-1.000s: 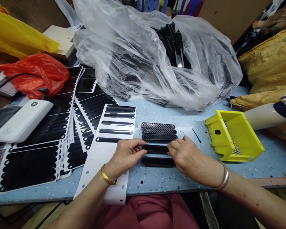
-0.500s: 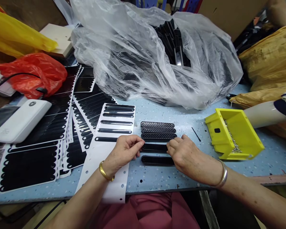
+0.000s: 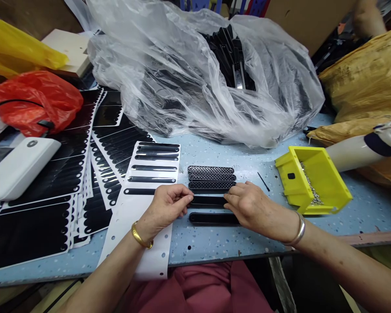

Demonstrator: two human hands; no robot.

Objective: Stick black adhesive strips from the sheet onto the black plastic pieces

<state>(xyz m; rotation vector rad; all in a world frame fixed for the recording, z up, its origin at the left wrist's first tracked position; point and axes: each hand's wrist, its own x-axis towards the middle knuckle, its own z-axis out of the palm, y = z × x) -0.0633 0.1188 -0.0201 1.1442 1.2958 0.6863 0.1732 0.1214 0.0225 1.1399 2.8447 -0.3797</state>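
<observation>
My left hand pinches the left end of a black strip between thumb and forefinger. At the strip's other end, the curled fingers of my right hand close on it and hide its tip. Whether a thin sticker lies over a bar there I cannot tell. Nearer me rests a rounded black plastic bar, its right end partly under my right hand. Several bars with a lattice face lie side by side just beyond. Under my left wrist is a white backing sheet with black strip stickers on its far part.
A yellow bin with small metal parts stands right, near a thin black stick. Behind is a large clear plastic bag of black parts. Left are stacked sticker sheets, a white power bank and a red bag.
The whole view has shifted slightly, so things appear a little further left. Both hands keep their places at the two ends of the black strip.
</observation>
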